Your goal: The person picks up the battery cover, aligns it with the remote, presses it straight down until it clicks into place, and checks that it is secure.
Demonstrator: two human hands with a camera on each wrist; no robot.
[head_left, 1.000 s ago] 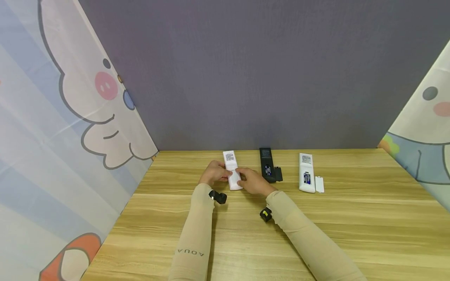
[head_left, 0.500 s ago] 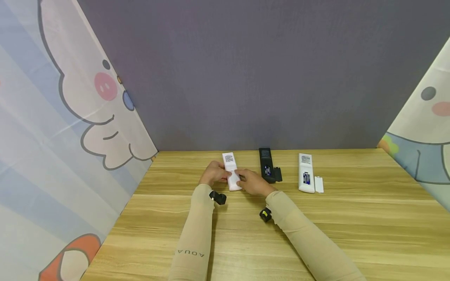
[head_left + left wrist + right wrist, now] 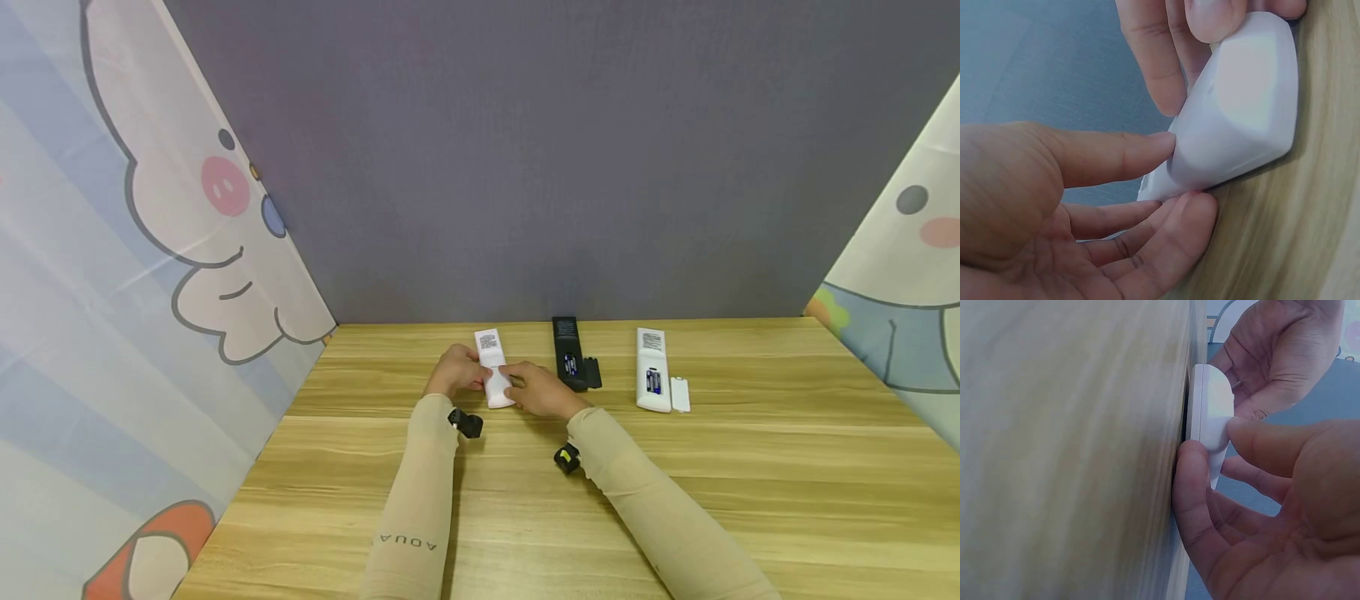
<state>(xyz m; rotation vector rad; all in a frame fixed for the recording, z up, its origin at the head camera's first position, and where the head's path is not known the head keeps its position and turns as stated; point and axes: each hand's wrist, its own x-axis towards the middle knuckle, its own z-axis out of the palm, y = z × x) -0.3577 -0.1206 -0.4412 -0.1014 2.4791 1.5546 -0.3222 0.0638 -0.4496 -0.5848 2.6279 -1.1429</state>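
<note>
A white remote control point(image 3: 497, 393) lies back side up on the wooden table, its printed label toward the wall. My left hand point(image 3: 456, 371) grips its left side, thumb on the back and fingers along the edge, as the left wrist view shows on the remote point(image 3: 1241, 94). From the right, my right hand point(image 3: 543, 390) holds the same remote near its lower end. In the right wrist view its thumb touches the back, and a fingertip presses the side of the remote point(image 3: 1213, 412). The back looks covered, with no batteries visible.
Right of the hands lies a black remote point(image 3: 567, 342) with batteries showing, its black cover point(image 3: 592, 372) beside it. Farther right, a white remote point(image 3: 652, 358) also shows batteries, next to its white cover point(image 3: 680, 394). A grey wall point(image 3: 562, 167) rises behind the table.
The white remote between my hands has slid slightly toward me. Both hands keep nearly the same hold, and the other remotes have stayed in place.
</note>
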